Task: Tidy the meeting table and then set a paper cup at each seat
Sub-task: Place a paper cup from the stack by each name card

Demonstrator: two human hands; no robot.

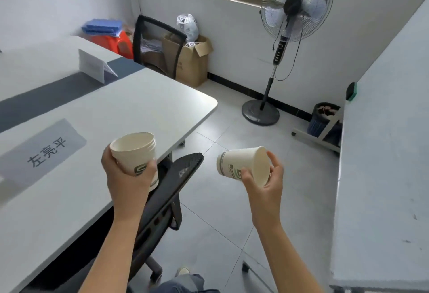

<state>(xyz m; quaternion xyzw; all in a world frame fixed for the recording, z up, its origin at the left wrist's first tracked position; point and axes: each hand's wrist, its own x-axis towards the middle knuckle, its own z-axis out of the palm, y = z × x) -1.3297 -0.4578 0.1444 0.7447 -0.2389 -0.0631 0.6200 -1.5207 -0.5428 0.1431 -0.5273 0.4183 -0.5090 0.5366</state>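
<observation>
My left hand grips a stack of white paper cups, upright, over the near edge of the white meeting table. My right hand holds a single paper cup with green print, tipped on its side with its mouth towards me, out over the floor to the right of the table. A name card with printed characters lies flat on the table to the left of the stack. A second folded name card stands further back on the table's dark centre strip.
A black mesh chair is tucked at the table edge right below my hands. Another black chair stands at the far end, beside a cardboard box. A pedestal fan and a bin stand to the right. A whiteboard fills the right side.
</observation>
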